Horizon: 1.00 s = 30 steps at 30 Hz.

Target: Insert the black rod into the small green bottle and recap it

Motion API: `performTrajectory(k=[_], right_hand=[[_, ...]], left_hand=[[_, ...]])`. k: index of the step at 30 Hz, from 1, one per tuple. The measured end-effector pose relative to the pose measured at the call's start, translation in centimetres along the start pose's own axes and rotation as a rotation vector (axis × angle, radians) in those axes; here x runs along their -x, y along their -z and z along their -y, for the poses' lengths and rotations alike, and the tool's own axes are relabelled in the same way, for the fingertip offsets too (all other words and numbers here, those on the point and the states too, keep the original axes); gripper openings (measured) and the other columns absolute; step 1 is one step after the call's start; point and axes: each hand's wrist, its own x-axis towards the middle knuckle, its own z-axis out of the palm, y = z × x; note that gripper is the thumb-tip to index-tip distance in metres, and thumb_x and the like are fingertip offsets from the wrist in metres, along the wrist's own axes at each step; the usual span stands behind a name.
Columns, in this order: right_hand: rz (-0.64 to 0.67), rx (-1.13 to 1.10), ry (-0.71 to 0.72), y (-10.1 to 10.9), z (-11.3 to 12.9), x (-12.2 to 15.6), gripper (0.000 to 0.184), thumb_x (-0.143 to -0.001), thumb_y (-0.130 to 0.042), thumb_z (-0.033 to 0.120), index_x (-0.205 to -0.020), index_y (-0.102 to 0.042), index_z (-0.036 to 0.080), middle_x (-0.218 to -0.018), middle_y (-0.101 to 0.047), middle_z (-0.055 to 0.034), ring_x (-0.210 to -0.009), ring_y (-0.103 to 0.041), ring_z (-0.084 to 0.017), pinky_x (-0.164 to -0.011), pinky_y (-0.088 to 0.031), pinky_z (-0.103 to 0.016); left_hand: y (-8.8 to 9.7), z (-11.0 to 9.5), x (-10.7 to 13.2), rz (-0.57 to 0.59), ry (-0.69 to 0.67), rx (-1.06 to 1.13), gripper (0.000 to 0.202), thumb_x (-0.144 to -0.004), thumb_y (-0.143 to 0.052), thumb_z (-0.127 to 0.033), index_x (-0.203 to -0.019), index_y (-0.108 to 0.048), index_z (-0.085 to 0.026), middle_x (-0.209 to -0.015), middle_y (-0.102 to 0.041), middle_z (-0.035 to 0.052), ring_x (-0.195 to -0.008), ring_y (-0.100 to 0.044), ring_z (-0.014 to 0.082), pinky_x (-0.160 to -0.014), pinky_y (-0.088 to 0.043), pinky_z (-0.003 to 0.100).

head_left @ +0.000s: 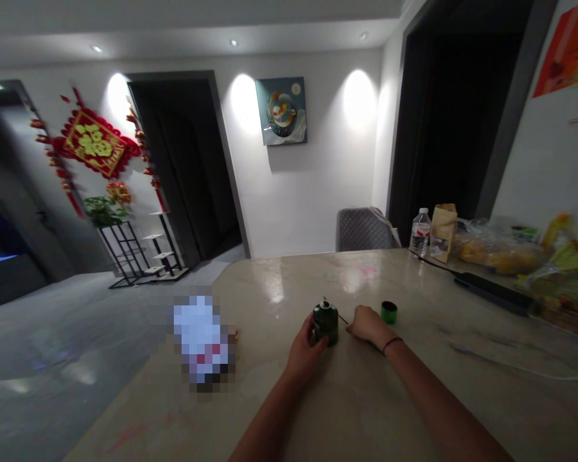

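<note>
My left hand [308, 346] is wrapped round a small dark green bottle [326, 326], which stands upright on the table. Its narrow top is pale and metallic-looking. To the right, close to the bottle, my right hand [366, 323] has its fingers pinched on a thin dark stick [344, 320]. One end of the stick points toward the bottle; I cannot tell whether it touches. Just beyond my right hand sits a green cylindrical cap [388, 312] with a dark hollow top.
The pale stone table [270, 410] fills the foreground. At its left is a pixelated item [200, 340]. On the right lie a black power strip [494, 292], a white cable [520, 369], a water bottle [420, 232], a paper bag [444, 232] and plastic bags [496, 250]. A grey chair [366, 230] stands behind.
</note>
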Motion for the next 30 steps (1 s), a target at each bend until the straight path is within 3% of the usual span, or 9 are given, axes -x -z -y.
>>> performTrajectory(k=[5, 9, 11, 13, 16, 21, 25, 30], right_hand=[[0.206, -0.224, -0.005, 0.9, -0.1, -0.7, 0.01, -0.061, -0.057, 0.014, -0.068, -0.063, 0.01, -0.062, -0.064, -0.0089, -0.058, -0.061, -0.016, -0.048, -0.04, -0.021], [0.283, -0.526, -0.015, 2.2, -0.1, -1.0, 0.04, -0.06, -0.049, 0.002, -0.098, -0.057, 0.01, -0.046, -0.054, 0.004, -0.042, -0.05, -0.01, -0.041, -0.037, -0.018], [0.284, -0.664, -0.001, 3.3, -0.1, -0.9, 0.05, -0.059, -0.05, 0.001, -0.109, -0.051, 0.01, -0.046, -0.053, 0.0062, -0.041, -0.048, -0.008, -0.041, -0.037, -0.018], [0.252, -0.816, 0.043, 4.6, 0.1, -0.6, 0.048, -0.06, -0.052, 0.004, -0.108, -0.053, 0.01, -0.051, -0.055, 0.0052, -0.042, -0.047, -0.007, -0.043, -0.038, -0.019], [0.186, -1.037, 0.14, 6.7, 0.7, -0.1, 0.029, -0.062, -0.055, 0.014, -0.091, -0.061, 0.011, -0.058, -0.059, 0.0024, -0.047, -0.049, -0.006, -0.05, -0.041, -0.02], [-0.152, -1.22, 0.2, 8.5, 2.3, 0.6, 0.024, -0.059, -0.061, 0.027, -0.079, -0.062, 0.013, -0.068, -0.063, -0.0021, -0.055, -0.055, -0.009, -0.056, -0.044, -0.023], [-0.312, -1.274, 0.234, 7.9, 3.2, 0.5, 0.026, -0.059, -0.064, 0.033, -0.077, -0.06, 0.014, -0.071, -0.065, -0.0043, -0.066, -0.06, -0.014, -0.063, -0.047, -0.028], [-0.331, -1.219, 0.284, 5.7, 3.7, 0.0, 0.022, -0.063, -0.062, 0.032, -0.075, -0.06, 0.014, -0.072, -0.066, -0.0058, -0.069, -0.062, -0.016, -0.068, -0.049, -0.03]], left_hand=[[0.1, 0.0, 0.0, 0.006, 0.006, 0.013, 0.063, -0.065, -0.061, -0.01, -0.124, -0.042, -0.017, -0.124, -0.052, 0.0092, -0.114, -0.049, 0.0208, -0.1, -0.034, 0.035], [0.1, -0.3, 0.1, 0.007, -0.003, 0.002, 0.061, -0.064, -0.061, -0.009, -0.122, -0.045, -0.017, -0.122, -0.054, 0.0096, -0.113, -0.05, 0.0209, -0.1, -0.034, 0.036], [0.0, -0.6, 0.2, 0.014, -0.008, 0.001, 0.06, -0.064, -0.061, -0.008, -0.121, -0.046, -0.018, -0.121, -0.055, 0.0088, -0.114, -0.049, 0.0204, -0.101, -0.034, 0.036], [0.0, -0.8, 0.2, 0.017, -0.005, -0.005, 0.058, -0.065, -0.06, -0.008, -0.121, -0.047, -0.019, -0.121, -0.055, 0.0081, -0.114, -0.049, 0.0198, -0.101, -0.033, 0.035], [-0.1, -0.8, 0.3, 0.007, 0.006, -0.025, 0.057, -0.066, -0.06, -0.008, -0.12, -0.047, -0.019, -0.122, -0.054, 0.0082, -0.115, -0.049, 0.0194, -0.102, -0.033, 0.035], [0.0, -0.2, 0.2, 0.016, -0.008, -0.038, 0.057, -0.068, -0.058, -0.009, -0.122, -0.045, -0.019, -0.124, -0.053, 0.0089, -0.115, -0.048, 0.0194, -0.101, -0.033, 0.035], [0.1, -0.3, 0.2, 0.022, -0.015, -0.031, 0.057, -0.067, -0.058, -0.009, -0.122, -0.045, -0.018, -0.123, -0.053, 0.009, -0.115, -0.048, 0.0195, -0.101, -0.033, 0.035], [-0.1, -0.8, 0.3, 0.018, -0.006, -0.007, 0.057, -0.066, -0.057, -0.008, -0.121, -0.046, -0.018, -0.123, -0.053, 0.0081, -0.115, -0.048, 0.0182, -0.102, -0.033, 0.033]])
